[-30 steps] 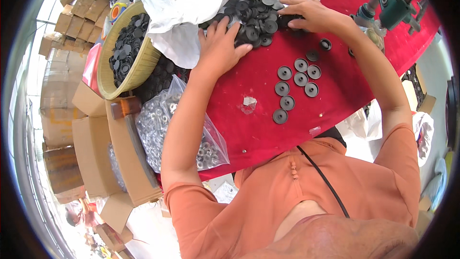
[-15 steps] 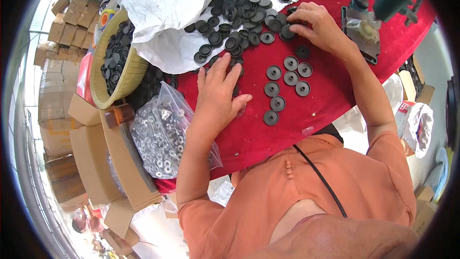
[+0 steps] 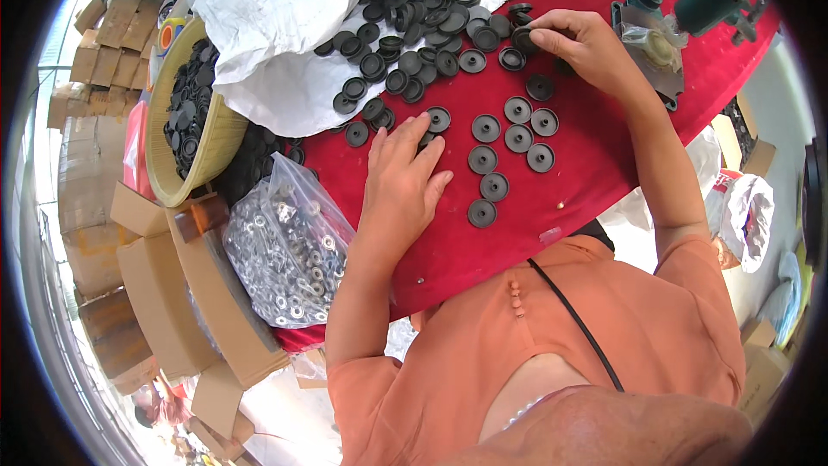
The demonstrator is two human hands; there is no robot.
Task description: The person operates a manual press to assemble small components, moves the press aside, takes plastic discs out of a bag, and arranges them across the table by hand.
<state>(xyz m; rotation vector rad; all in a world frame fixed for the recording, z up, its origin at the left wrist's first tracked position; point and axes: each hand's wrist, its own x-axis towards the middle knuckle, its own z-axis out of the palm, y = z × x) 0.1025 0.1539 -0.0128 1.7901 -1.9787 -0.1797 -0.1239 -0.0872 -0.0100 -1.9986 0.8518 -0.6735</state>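
Observation:
My right hand (image 3: 591, 52) pinches a round black plastic cap (image 3: 522, 40) between thumb and fingers at the right edge of a loose heap of such caps (image 3: 447, 22). My left hand (image 3: 401, 177) lies palm down on the red cloth, fingers outstretched. Its fingertips reach a black cap (image 3: 438, 119) and partly cover another. Between my hands, several caps lie hollow side up in a loose cluster, one of them a cap (image 3: 518, 109) with a small central stub. A single cap (image 3: 540, 87) sits just below my right hand.
A white sack (image 3: 276, 26) spreads under the heap. To the left stand a yellow basket (image 3: 226, 142) of black discs, a clear bag (image 3: 285, 250) of metal washers and an open cardboard box (image 3: 164, 293). A green metal press (image 3: 703, 0) stands at the far right.
My left hand has moved slightly right and nearer to me, and caps by its fingertips have come away from the heap. My right hand now pinches a cap at the heap's edge.

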